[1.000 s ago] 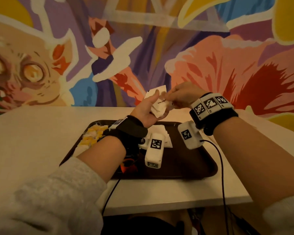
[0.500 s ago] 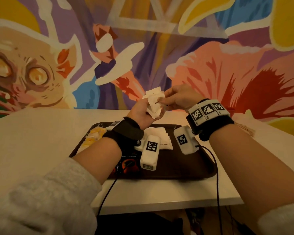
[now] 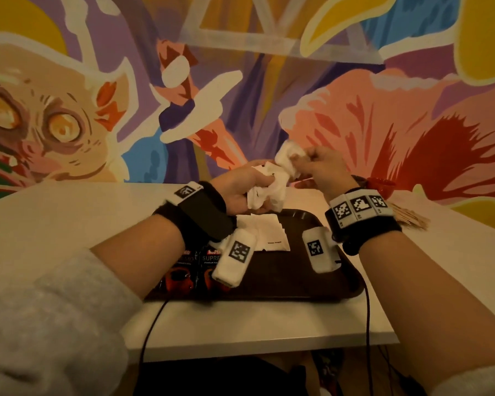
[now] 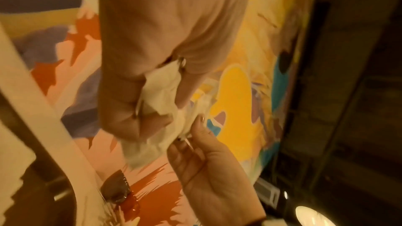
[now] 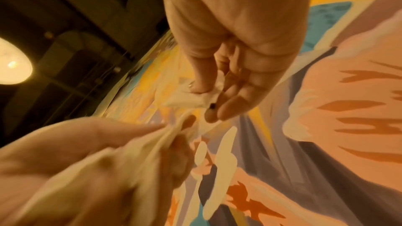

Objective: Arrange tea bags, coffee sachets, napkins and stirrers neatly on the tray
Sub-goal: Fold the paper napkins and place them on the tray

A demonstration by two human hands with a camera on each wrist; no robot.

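Napkins (image 3: 270, 190), white and crumpled, are held in the air between both hands, above the far edge of the tray (image 3: 297, 284). From the left wrist view the left hand (image 4: 139, 68) has its fingers and thumb curled round a bunched wad of the paper, and in the head view that wad hangs just below the fist. The right hand (image 3: 323, 167) pinches the upper end of the same paper between thumb and fingertips (the right wrist view shows the thumb pressed on a small white fold, the other fingers loosely bent beside it). Both hands are close together, almost touching, with the paper stretched between them. Below them the dark brown tray sits on the white table (image 3: 69, 224), and it holds a flat stack of white napkins (image 3: 265, 231) in its far middle part, partly hidden by the left wrist. Two dark coffee sachets (image 3: 192, 267) with red print lie at the tray's near left, side by side. On the table to the right of the tray, beyond the right wrist, lies a bundle of wooden stirrers (image 3: 409, 218). A painted mural (image 3: 355, 110) fills the wall behind the table.
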